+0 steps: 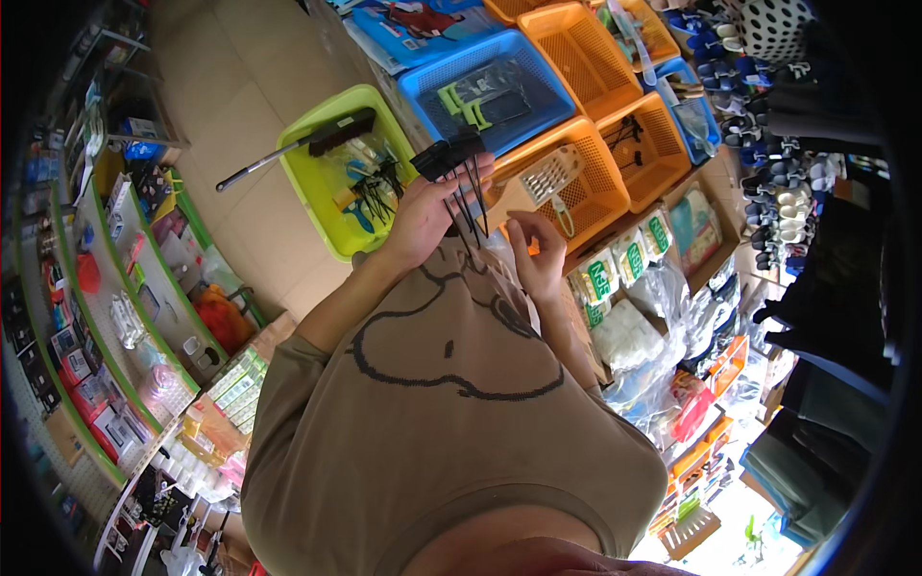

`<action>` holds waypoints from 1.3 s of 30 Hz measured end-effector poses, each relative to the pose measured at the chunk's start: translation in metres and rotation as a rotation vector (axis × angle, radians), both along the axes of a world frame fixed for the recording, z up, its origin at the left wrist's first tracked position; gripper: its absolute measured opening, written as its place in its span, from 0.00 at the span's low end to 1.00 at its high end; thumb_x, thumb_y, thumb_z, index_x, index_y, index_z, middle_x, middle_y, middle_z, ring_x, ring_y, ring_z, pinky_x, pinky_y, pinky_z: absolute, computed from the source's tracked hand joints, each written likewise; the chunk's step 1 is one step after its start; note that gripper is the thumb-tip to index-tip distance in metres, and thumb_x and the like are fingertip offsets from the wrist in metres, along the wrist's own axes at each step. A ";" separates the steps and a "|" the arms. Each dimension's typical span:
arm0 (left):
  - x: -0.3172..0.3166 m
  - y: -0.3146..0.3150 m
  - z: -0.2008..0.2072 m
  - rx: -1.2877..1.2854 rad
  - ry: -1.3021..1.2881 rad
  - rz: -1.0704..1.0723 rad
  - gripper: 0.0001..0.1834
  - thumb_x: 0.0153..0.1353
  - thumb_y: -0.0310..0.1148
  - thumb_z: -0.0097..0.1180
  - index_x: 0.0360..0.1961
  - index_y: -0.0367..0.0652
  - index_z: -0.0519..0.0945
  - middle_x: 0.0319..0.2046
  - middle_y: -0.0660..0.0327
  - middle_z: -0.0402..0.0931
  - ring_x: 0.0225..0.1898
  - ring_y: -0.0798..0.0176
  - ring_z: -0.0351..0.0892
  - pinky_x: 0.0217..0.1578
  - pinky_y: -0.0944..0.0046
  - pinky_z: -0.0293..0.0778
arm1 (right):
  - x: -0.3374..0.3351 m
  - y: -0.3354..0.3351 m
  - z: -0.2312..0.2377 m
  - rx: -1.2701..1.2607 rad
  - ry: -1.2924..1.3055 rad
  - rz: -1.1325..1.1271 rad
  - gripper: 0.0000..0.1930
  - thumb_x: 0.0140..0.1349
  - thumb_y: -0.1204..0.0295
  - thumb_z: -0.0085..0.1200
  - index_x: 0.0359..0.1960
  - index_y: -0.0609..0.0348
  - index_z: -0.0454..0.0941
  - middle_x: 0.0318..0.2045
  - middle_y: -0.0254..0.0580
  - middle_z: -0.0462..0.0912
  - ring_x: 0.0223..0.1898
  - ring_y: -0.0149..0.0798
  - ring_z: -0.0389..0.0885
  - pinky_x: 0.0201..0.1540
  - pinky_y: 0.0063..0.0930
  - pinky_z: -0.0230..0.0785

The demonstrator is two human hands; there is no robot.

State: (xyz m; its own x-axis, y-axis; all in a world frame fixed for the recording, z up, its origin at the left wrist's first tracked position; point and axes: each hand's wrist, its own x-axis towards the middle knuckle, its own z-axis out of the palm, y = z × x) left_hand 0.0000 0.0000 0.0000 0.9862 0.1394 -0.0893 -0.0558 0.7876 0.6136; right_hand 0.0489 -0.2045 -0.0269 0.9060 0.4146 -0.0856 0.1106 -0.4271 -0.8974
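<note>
My left hand (423,219) is closed around a bunch of black objects (449,156) with blocky heads and thin dark stems that hang down toward my shirt; their exact kind is unclear. My right hand (540,252) is a short way to the right, its fingers curled and the thumb close to them. Whatever it may hold is hidden. Just beyond the right hand, a flat slotted utensil (554,175) that looks like a grater lies over an orange basket (615,199).
Left of my hands stands a yellow-green tub (300,182) with a black brush (343,131) across it and more dark-stemmed items inside. Ahead are a blue basket (423,94) and several orange ones. Packed goods (629,259) lie at right; shelves (120,288) line the left.
</note>
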 end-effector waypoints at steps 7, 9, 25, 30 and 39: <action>0.039 -0.023 -0.001 0.000 0.100 -0.016 0.27 0.67 0.34 0.44 0.66 0.34 0.62 0.62 0.52 0.68 0.64 0.56 0.67 0.65 0.54 0.62 | 0.050 0.006 0.007 0.171 -0.264 0.183 0.10 0.58 0.73 0.61 0.41 0.62 0.82 0.35 0.43 0.84 0.35 0.37 0.81 0.35 0.27 0.69; 0.049 -0.026 -0.005 0.017 0.111 -0.052 0.29 0.68 0.37 0.44 0.67 0.36 0.60 0.62 0.53 0.68 0.65 0.55 0.66 0.67 0.51 0.59 | 0.060 0.001 0.003 0.151 -0.188 0.161 0.10 0.59 0.71 0.60 0.41 0.61 0.82 0.35 0.43 0.84 0.36 0.37 0.81 0.36 0.29 0.70; 0.068 -0.057 -0.021 -0.012 0.202 0.313 0.33 0.65 0.40 0.50 0.68 0.36 0.59 0.68 0.50 0.59 0.71 0.52 0.55 0.71 0.44 0.49 | 0.380 -0.214 -0.212 -0.845 0.135 -0.443 0.14 0.63 0.64 0.52 0.35 0.63 0.82 0.36 0.53 0.85 0.37 0.49 0.85 0.39 0.43 0.77; 0.059 -0.061 -0.019 0.009 0.233 0.365 0.35 0.65 0.38 0.47 0.70 0.37 0.54 0.69 0.51 0.56 0.72 0.53 0.53 0.71 0.44 0.48 | 0.409 -0.218 -0.255 -0.832 0.673 -0.431 0.18 0.60 0.64 0.56 0.44 0.69 0.78 0.42 0.54 0.83 0.38 0.45 0.84 0.37 0.38 0.78; 0.058 -0.061 -0.016 0.026 0.313 0.399 0.38 0.59 0.39 0.58 0.67 0.35 0.59 0.64 0.52 0.64 0.67 0.54 0.62 0.67 0.50 0.59 | 0.419 -0.230 -0.310 -0.335 0.326 -0.786 0.19 0.53 0.56 0.66 0.28 0.62 0.84 0.26 0.40 0.84 0.25 0.36 0.82 0.29 0.33 0.76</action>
